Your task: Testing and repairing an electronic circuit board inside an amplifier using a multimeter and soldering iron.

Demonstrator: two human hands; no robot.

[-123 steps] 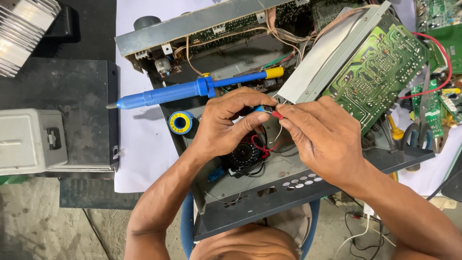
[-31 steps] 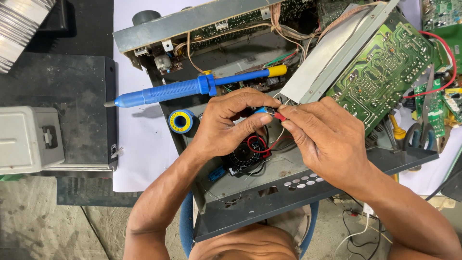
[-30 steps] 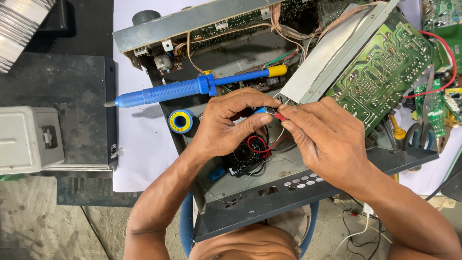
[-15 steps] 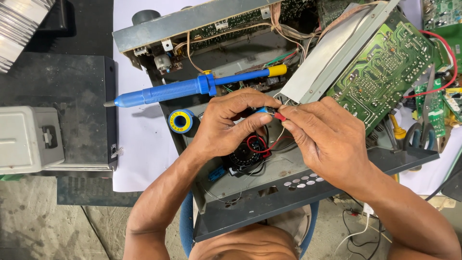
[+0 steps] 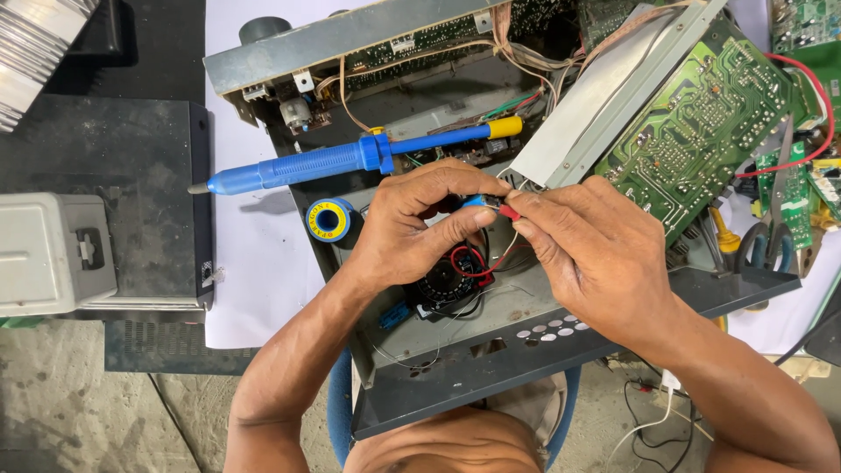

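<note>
While both hands meet over the middle of the open metal case point(image 5: 455, 385), the left hand point(image 5: 412, 232) pinches a small blue part point(image 5: 474, 201) between thumb and fingers, and the right hand point(image 5: 596, 254) pinches a red wire end point(image 5: 509, 212) just beside it. A blue pump tool point(image 5: 350, 159) lies just beyond them. A yellow-blue spool point(image 5: 328, 219) sits left; a green circuit board point(image 5: 701, 123) tilts far right.

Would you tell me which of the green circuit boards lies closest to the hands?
The large green circuit board tilted up against the grey metal panel, just above the right hand; the smaller green boards sit farther right.
</note>
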